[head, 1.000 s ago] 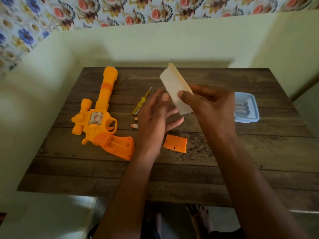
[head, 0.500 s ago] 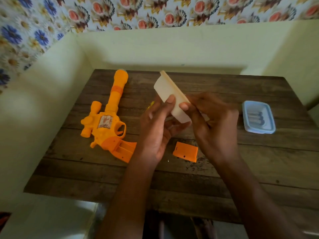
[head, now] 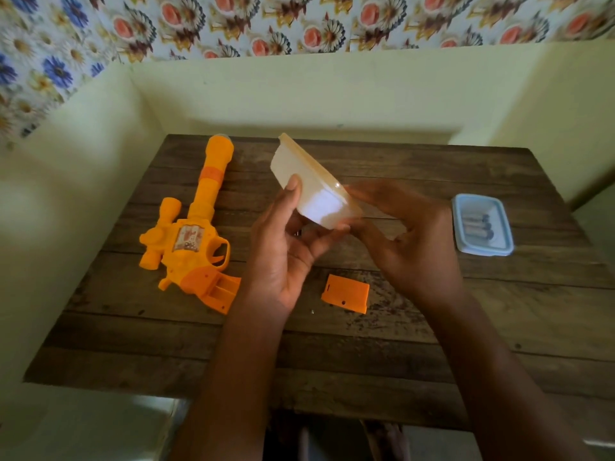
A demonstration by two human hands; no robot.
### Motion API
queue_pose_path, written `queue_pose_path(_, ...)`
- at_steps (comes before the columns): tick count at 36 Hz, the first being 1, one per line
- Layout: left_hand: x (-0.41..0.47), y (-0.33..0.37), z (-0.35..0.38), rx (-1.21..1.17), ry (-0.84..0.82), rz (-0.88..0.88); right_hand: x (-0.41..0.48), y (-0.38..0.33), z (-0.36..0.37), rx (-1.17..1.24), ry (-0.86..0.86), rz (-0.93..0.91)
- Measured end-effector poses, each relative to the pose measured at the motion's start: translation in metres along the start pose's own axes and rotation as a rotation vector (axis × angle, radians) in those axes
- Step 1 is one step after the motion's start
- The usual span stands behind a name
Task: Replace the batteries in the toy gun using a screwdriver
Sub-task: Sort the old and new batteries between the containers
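Our left hand (head: 283, 257), free a second earlier, had joined our right hand (head: 409, 237) on the translucent white plastic tub (head: 309, 184) with its yellowish lid. Both hands grasped it, tilted above the wooden bench (head: 332, 361), probably to pry it open for batteries. The orange plastic toy gun (head: 193, 237) lay at nine o'clock with its grip compartment open, and its flat orange cover (head: 346, 293) lay at six o'clock.

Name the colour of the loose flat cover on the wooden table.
Orange: the rectangular plastic cover, head view.
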State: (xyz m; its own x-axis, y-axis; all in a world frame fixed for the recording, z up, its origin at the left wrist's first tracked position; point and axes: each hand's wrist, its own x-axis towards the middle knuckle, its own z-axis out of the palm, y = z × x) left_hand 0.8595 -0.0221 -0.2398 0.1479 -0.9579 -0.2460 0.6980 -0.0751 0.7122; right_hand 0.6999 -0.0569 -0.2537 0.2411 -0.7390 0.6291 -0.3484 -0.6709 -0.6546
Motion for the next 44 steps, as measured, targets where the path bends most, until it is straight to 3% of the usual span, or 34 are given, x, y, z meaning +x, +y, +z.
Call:
queue_pose_path(7, 0.001, 0.005, -0.003, -0.097, -0.007, -0.020, -0.002, 0.016, -0.002, -0.201, 0.013, -0.196)
queue_pose_path(18, 0.005, -0.002, -0.001, -0.130, 0.009, -0.039, -0.006, 0.009, 0.004, -0.316, 0.014, -0.215)
queue_pose_path(28, 0.011, -0.021, 0.016, -0.154, 0.009, -0.057, -0.005, 0.013, -0.013, -0.286, 0.109, -0.111)
queue_pose_path(33, 0.012, -0.028, 0.015, -0.056, 0.029, -0.213, -0.002, 0.020, -0.029, -0.309, 0.232, -0.071)
queue_pose_path(36, 0.010, -0.033, 0.018, 0.024, 0.043, -0.275, -0.003, 0.027, -0.028, -0.383, 0.218, -0.061)
queue_pose_path(44, 0.020, -0.050, 0.025, 0.348, 0.155, -0.215, -0.005, 0.037, -0.030, -0.426, 0.168, -0.018)
